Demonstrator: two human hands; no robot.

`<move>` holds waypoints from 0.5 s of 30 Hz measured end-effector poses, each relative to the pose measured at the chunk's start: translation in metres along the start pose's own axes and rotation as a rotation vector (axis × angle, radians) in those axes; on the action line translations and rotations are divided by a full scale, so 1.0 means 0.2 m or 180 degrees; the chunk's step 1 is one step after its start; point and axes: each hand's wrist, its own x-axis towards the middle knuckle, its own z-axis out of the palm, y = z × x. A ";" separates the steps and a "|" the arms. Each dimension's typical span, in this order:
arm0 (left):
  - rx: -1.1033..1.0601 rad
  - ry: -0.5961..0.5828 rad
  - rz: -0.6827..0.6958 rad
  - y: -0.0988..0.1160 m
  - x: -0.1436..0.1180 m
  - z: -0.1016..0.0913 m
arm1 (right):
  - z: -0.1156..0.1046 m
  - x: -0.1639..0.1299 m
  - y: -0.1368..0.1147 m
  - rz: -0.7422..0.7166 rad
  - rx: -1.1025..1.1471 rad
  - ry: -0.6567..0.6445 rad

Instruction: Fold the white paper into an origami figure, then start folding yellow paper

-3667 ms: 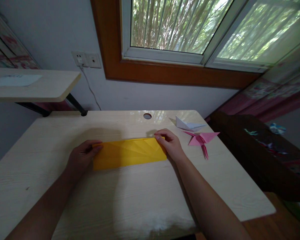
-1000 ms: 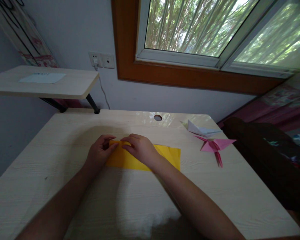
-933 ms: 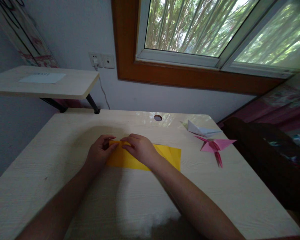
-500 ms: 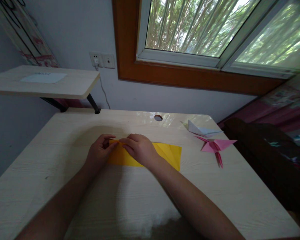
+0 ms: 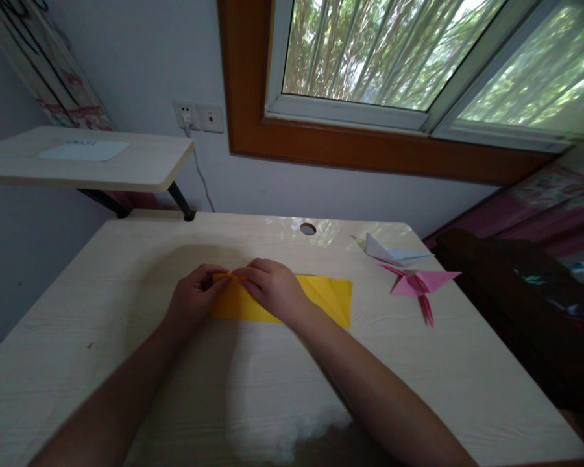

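Observation:
A yellow sheet of paper (image 5: 328, 298), folded into a long rectangle with creases at its right end, lies on the desk. My left hand (image 5: 193, 295) pinches its upper left edge between thumb and fingers. Close beside it, my right hand (image 5: 272, 288) is closed on the same upper edge, with thumb and index finger near the left fingertips. The right hand and wrist cover the middle of the paper. Exactly how the edge is folded between the fingertips is too small to make out.
To the right lie a pink folded paper bird (image 5: 421, 283) and a white paper plane (image 5: 394, 254). A raised shelf (image 5: 150, 162) on black legs stands at the back left, bearing a white paper slip (image 5: 85, 150). The desk (image 5: 272, 395) has a cable hole (image 5: 308, 229) at the back.
Both hands stay on the paper's upper edge, with only slight finger shifts. The paper's lower right corner sits a little higher in view.

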 end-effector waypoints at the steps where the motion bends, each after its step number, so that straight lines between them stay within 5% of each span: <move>1: 0.0058 -0.0002 0.0004 0.00 0.00 0.00 | 0.00 0.00 0.00 0.0007 0.0018 -0.0002; 15: -0.0814 -0.0083 -0.0323 -0.01 0.03 0.00 | -0.02 0.01 0.04 0.0230 0.0423 0.0157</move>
